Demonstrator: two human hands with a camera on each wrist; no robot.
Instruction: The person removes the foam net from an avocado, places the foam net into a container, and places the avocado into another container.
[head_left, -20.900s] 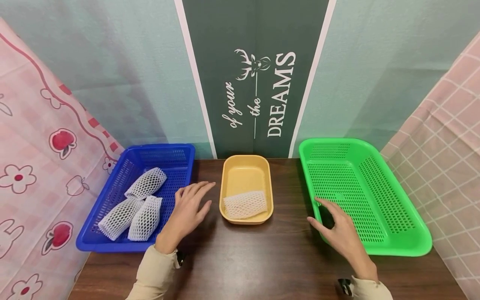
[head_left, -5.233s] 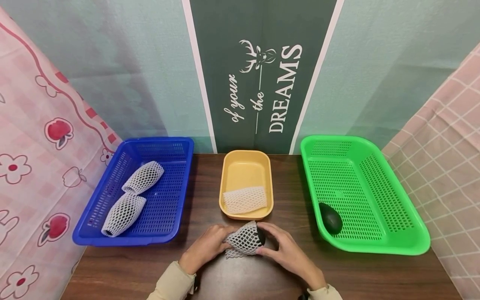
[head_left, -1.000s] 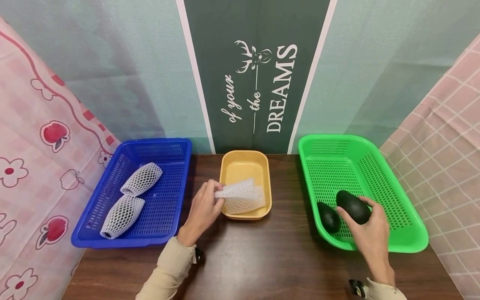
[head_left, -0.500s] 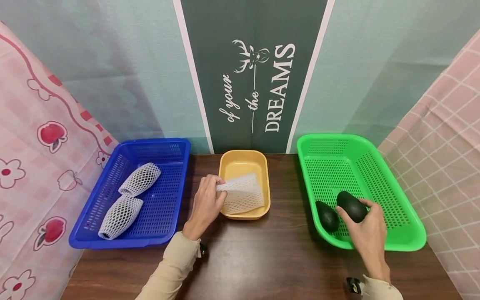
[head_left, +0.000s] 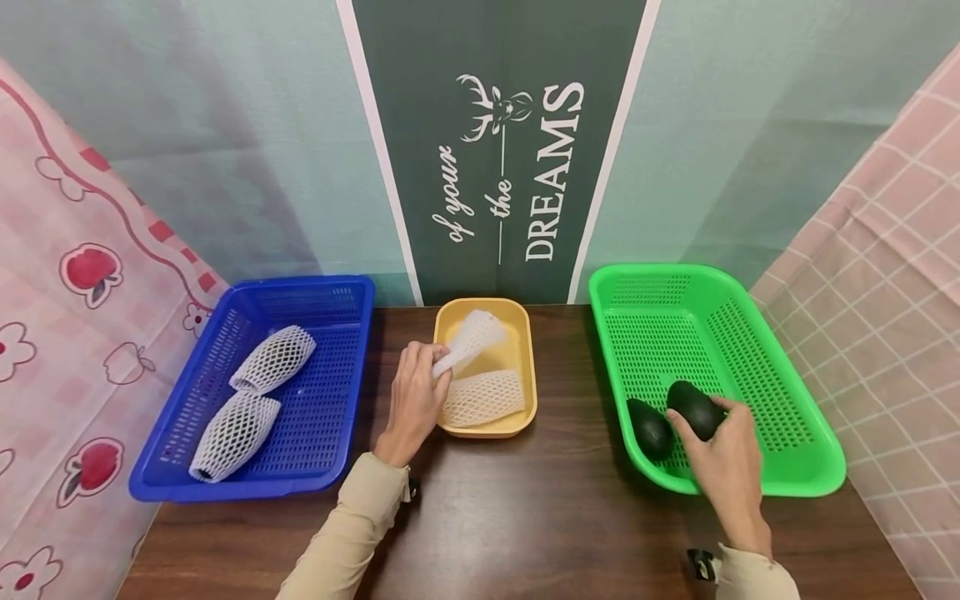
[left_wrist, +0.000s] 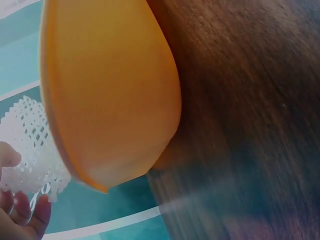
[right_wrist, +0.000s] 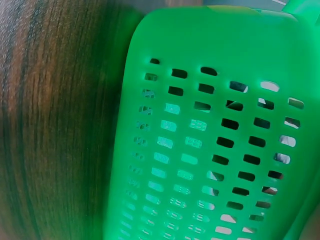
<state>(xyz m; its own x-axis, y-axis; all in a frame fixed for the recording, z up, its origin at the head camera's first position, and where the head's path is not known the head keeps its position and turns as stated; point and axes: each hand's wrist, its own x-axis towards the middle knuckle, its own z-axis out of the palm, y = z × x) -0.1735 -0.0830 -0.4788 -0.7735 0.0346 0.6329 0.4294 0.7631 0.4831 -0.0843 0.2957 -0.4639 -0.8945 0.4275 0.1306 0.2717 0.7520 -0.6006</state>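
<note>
Currently, the left hand [head_left: 416,402] pinches a foam net [head_left: 478,333], likely light and soft, by its end at the left edge of the tray [head_left: 514,352], while the right hand [head_left: 727,462] grips a fruit [head_left: 692,408], probably firm, best held mid-body, near the near-left corner of the basket [head_left: 813,482].

Green plastic basket [right_wrist: 200,40], perforated, one: shown close up from centre toward 3 o'clock, cropped by the frame. A rounded corner is presented at 11 o'clock; a plain, unpierced band is carried across 12 o'clock. Below it, short rounded slots [right_wrist: 230,124] are set in columns; dark, pale and turquoise patches are seen through them. Dark wood-grain tabletop [right_wrist: 50,125], one: seen at 9 o'clock, tinged green beside the basket. Brownish patch [right_wrist: 313,227] at 4 o'clock: too blurred to be identified.
</note>
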